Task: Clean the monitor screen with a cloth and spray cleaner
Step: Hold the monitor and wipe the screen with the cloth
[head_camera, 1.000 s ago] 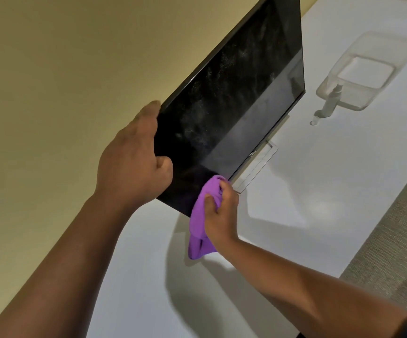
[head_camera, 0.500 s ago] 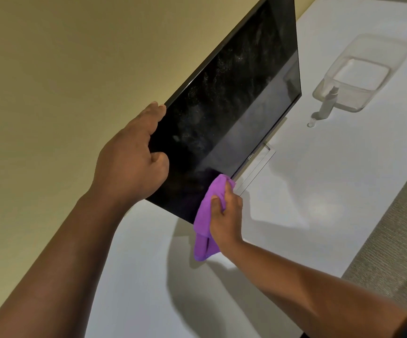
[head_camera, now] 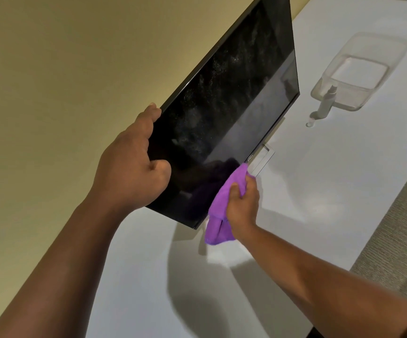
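Observation:
A black monitor (head_camera: pixel 231 93) stands on the white desk, its dark screen speckled with dust and spray marks. My left hand (head_camera: pixel 131 164) grips the monitor's near side edge, fingers wrapped over the bezel. My right hand (head_camera: pixel 242 203) is closed around a purple cloth (head_camera: pixel 224 198) and presses it against the lower edge of the screen, near the logo. A small clear spray bottle (head_camera: pixel 325 103) stands on the desk to the right of the monitor, with its cap (head_camera: pixel 309 124) lying beside it.
A clear plastic tub (head_camera: pixel 378 52) sits behind the spray bottle at the far right. The monitor's pale stand base (head_camera: pixel 262 159) rests on the white desk (head_camera: pixel 319 191). A beige wall runs along the left. Grey carpet (head_camera: pixel 397 240) lies beyond the desk's right edge.
My right hand has slid the purple cloth along the screen's lower edge toward the logo. The left hand keeps its hold on the monitor's edge.

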